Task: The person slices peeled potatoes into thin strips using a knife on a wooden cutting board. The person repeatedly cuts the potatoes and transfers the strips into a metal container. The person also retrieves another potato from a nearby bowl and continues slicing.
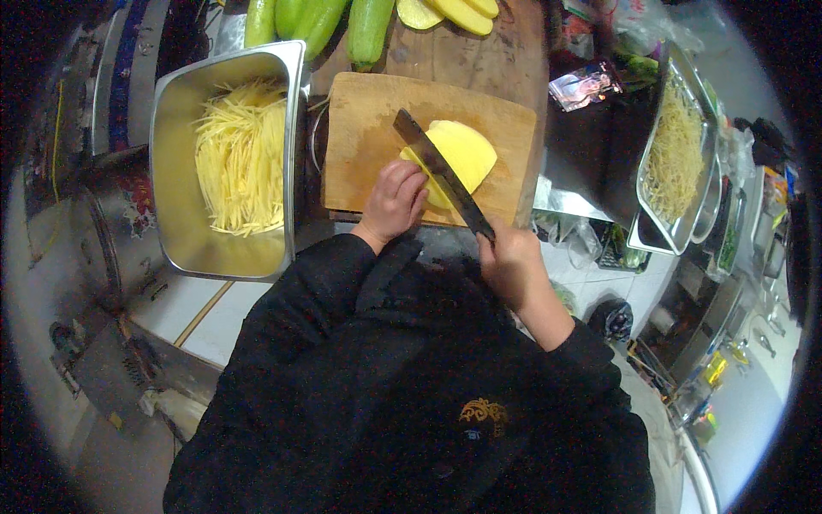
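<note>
My right hand is closed around the handle of a kitchen knife, whose dark blade slants up and left over the wooden cutting board. Beneath and beside the blade lie overlapping yellow slices, apparently potato. The bent fingers of my left hand rest on the yellow pieces at the blade's left side; their tips are partly hidden. Left of the board, a deep steel pan contains a heap of thin yellow shreds.
Green squashes and more yellow slices lie on the wooden table beyond the board. A steel tray of pale shreds stands at the right, past a small printed packet.
</note>
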`<state>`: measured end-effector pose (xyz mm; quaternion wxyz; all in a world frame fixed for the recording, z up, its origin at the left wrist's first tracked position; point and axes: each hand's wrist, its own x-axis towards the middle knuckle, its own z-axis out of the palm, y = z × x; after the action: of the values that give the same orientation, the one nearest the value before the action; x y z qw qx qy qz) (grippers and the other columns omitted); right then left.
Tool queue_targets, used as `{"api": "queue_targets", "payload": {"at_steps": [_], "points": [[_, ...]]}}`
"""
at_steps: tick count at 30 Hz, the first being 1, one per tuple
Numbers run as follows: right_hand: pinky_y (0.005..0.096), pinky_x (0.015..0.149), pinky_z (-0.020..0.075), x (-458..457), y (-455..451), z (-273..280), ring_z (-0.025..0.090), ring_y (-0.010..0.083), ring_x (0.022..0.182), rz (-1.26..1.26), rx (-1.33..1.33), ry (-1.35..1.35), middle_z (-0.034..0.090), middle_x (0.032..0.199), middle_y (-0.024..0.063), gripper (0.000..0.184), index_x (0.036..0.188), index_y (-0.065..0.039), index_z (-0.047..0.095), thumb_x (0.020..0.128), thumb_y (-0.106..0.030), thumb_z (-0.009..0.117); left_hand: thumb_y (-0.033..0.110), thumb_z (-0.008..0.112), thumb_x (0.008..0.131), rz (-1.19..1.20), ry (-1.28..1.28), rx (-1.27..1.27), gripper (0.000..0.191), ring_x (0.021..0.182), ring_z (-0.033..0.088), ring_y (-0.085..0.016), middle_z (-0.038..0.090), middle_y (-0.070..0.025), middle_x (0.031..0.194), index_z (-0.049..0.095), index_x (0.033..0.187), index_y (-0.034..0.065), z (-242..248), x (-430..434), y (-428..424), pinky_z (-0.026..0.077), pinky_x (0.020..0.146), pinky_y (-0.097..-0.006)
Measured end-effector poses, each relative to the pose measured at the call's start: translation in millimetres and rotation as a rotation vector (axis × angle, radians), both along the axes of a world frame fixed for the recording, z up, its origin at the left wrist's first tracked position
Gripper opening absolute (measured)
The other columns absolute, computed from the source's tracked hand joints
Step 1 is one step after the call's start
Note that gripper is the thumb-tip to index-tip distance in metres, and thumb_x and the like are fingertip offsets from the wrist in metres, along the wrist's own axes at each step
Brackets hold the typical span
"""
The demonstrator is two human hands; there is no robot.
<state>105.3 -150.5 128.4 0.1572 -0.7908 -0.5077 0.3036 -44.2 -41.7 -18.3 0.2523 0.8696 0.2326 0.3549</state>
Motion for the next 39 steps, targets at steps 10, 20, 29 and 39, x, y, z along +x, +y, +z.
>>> {"api": "queue_targets", "payload": {"at_steps": [10,20,29,39], "points": [[0.0462,0.059,0.0464,2.8,-0.2,6.9,0.056,0.0409,0.065,0.039,-0.084,-0.008,0.057,0.067,0.0225,0.013,0.085,-0.002,0.056,0.075,-0.01,0.059,0.008,0.066,0.07,0.021,-0.001,0.04,0.029,0.099,0.048,-0.031,0.049,-0.0108,0.103,0.055,0.097,0.0036,-0.1,1.2,0.6,0.043,0.087,-0.0387],[0.0485,0.058,0.045,2.6,17.1,-8.6,0.055,0.0425,0.066,0.106,-0.135,0.012,0.056,0.067,0.0234,0.009,0.08,-0.001,0.056,0.075,-0.008,0.057,0.009,0.066,0.067,0.01,0.028,0.023,0.031,0.1,0.046,-0.031,0.049,-0.0107,0.102,0.055,0.096,0.0044,1.3,-1.4,1.9,0.041,0.088,-0.0382],[0.0491,0.059,0.0471,-2.9,18.5,-71.6,0.059,0.0412,0.065,0.105,-0.119,-0.029,0.058,0.069,0.0257,0.015,0.087,0.001,0.057,0.078,-0.01,0.05,0.007,0.068,0.067,-0.002,0.05,-0.009,0.033,0.099,0.047,-0.031,0.049,-0.0108,0.103,0.055,0.097,0.0043,-2.0,1.8,1.6,0.043,0.086,-0.0386],[0.0462,0.056,0.0464,-2.6,7.4,-5.3,0.058,0.0401,0.064,0.041,-0.021,0.0,0.058,0.069,0.0218,0.027,0.106,-0.007,0.048,0.08,-0.009,0.055,0.009,0.066,0.071,0.022,-0.002,-0.029,0.029,0.098,0.048,-0.032,0.049,-0.0126,0.101,0.054,0.096,0.0024,2.0,-1.3,-1.1,0.043,0.086,-0.0396]]}}
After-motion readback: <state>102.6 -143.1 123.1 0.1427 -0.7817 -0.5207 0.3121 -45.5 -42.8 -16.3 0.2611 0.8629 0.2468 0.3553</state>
